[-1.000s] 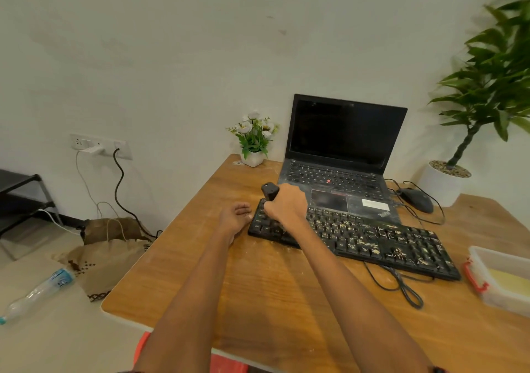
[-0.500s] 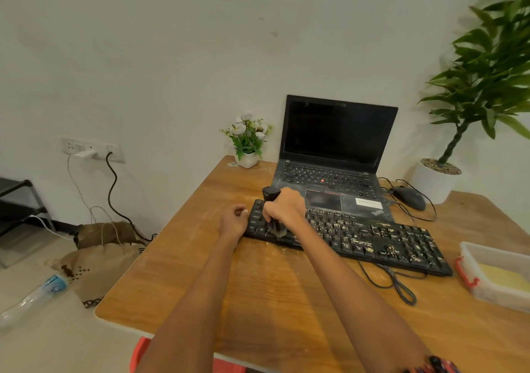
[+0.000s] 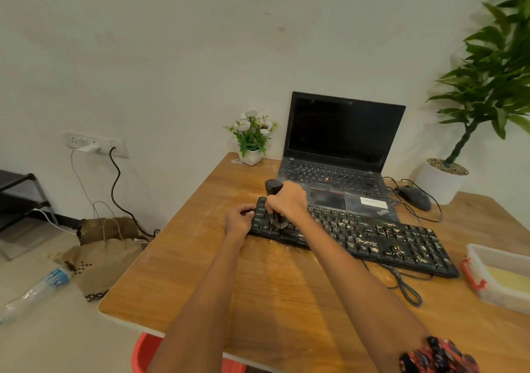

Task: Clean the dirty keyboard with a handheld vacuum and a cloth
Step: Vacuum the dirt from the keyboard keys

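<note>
A black keyboard (image 3: 381,239) speckled with pale crumbs lies across the wooden desk (image 3: 200,272) in front of a laptop. My right hand (image 3: 288,200) is wrapped around a black handheld vacuum (image 3: 273,187), held upright with its brush tip down on the keys at the keyboard's left end. My left hand (image 3: 239,222) presses against the keyboard's left edge, fingers curled on it. I see no cloth.
An open black laptop (image 3: 338,154) stands behind the keyboard, a mouse (image 3: 414,197) to its right. A small flower pot (image 3: 252,143) sits at the back left, a big potted plant (image 3: 447,172) at the right. A clear plastic box (image 3: 499,275) is at the right edge. The keyboard's cable (image 3: 401,283) loops on the desk.
The vacuum's tip has come down onto the left keys. My left hand has slid right onto the keyboard's left edge. The camera has shifted slightly left.
</note>
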